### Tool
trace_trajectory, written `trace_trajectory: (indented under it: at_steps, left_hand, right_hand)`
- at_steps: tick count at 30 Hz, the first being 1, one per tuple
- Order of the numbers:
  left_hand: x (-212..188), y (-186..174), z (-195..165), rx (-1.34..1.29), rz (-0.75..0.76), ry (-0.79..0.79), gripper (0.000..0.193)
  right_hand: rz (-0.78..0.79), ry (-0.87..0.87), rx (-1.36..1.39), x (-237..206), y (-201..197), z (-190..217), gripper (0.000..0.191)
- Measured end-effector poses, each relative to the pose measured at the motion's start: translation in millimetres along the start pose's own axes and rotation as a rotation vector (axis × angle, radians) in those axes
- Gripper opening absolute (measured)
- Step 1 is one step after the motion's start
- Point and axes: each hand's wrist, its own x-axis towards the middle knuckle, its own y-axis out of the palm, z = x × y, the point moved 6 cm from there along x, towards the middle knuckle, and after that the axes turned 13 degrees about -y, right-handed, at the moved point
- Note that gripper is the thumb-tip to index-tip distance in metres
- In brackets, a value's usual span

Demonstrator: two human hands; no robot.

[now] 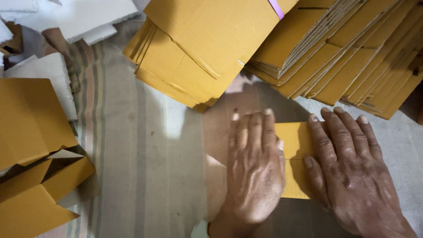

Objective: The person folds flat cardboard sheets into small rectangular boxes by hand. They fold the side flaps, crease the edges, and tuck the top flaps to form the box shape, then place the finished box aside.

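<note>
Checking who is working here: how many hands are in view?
2: the left hand and the right hand, side by side, pressing flat on a yellow cardboard piece.

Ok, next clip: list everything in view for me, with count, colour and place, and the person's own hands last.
small cardboard piece: one, yellow-brown, flat on the floor at lower right, under both hands
flat cardboard stack: one bundle, yellow-brown, top centre, with a purple strap across it
second flat cardboard stack: one fanned pile, yellow-brown, top right
folded cardboard boxes: count unclear, yellow-brown, left edge, flaps partly open
foam pieces: several, white, top left
floor mat: one, pale with faded stripes, centre and left
left hand: one, palm down, fingers spread on the small cardboard piece's left side
right hand: one, palm down on its right side
</note>
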Motion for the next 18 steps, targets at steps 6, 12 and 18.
trace_trajectory:
  at_steps: [6,12,18]
  left_hand:
    - [-15,10,-35,-0.016,-0.013,0.151,0.066]
    - [-16,9,-10,-0.073,-0.071,0.152,0.062]
    - [3,-14,7,0.034,-0.128,0.051,0.065]
  right_hand:
    - [-0.033,-0.013,-0.007,1,-1,1,0.066]
    - [-0.023,-0.012,0.010,1,-1,0,0.067]
    - [-0.035,-0.013,0.022,3,-5,3,0.063]
